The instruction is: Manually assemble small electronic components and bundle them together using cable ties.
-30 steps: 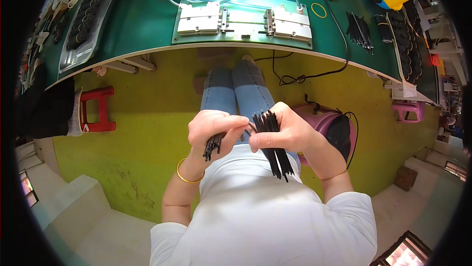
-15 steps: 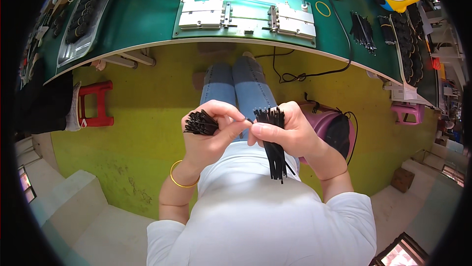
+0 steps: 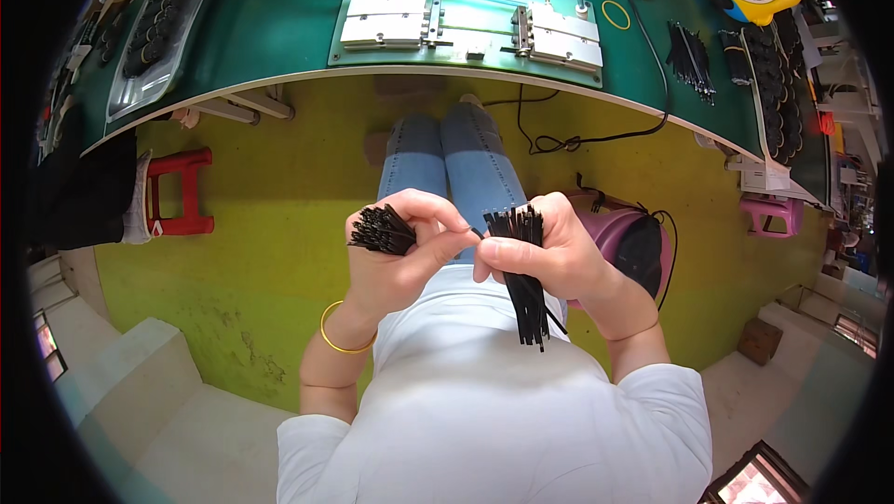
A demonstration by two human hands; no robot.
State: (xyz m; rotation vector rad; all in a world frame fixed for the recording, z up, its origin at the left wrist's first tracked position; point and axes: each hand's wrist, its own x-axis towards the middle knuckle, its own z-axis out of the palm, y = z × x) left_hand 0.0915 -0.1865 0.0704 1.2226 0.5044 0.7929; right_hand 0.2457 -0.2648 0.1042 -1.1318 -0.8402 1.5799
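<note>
Left hand (image 3: 396,257): fingers curled around a bundle of thin, black, rod-like strands (image 3: 380,229), material not determinable; thumb and forefinger pinched at a short dark strand end (image 3: 478,233). Right hand (image 3: 559,248): thumb pressed across a second, longer-hanging black bundle (image 3: 527,295) — one strand splays at its lower end. Both bundles are held above the blue denim-clad lap (image 3: 475,164), apart from the green-topped workbench (image 3: 261,25). Good practice: pinch a single strand near its tip, keeping both grips firm — no crushing, ends level.
</note>
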